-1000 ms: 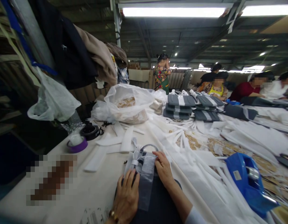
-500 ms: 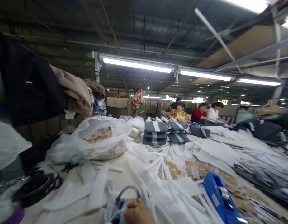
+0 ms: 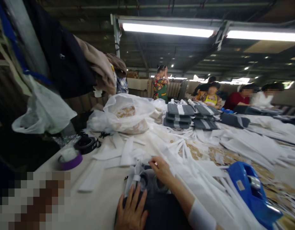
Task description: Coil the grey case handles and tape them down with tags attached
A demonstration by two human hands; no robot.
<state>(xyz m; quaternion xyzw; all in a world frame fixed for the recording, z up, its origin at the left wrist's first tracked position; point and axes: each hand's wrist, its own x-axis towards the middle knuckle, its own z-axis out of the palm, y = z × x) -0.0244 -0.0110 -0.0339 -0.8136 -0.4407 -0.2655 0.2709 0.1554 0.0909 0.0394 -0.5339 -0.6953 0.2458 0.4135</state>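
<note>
A dark grey fabric piece (image 3: 161, 209), which looks like a folded bag, lies at the near edge of the table. My left hand (image 3: 131, 209) rests flat on it with the fingers spread. Beyond the fingertips are grey loops (image 3: 144, 181) and a white wrapped strip (image 3: 137, 174) on the piece's far end. My right hand (image 3: 161, 171) reaches over that far end, thumb and index finger pinched together. Whatever sits in the pinch is too small and blurred to name. White strips of thin material (image 3: 126, 151) lie just beyond and to the left.
A blue tape dispenser (image 3: 250, 191) stands at right, by brown paper scraps. Stacked dark grey pieces (image 3: 179, 115) and an open plastic bag (image 3: 128, 111) are further back. Black tape (image 3: 86, 143) and a purple roll (image 3: 70, 161) sit left. Several people work beyond.
The view has tipped downward and turned right. Both hands now show over the dark grey piece, where one hand showed at the bottom edge before. My left hand now lies flat on it.
</note>
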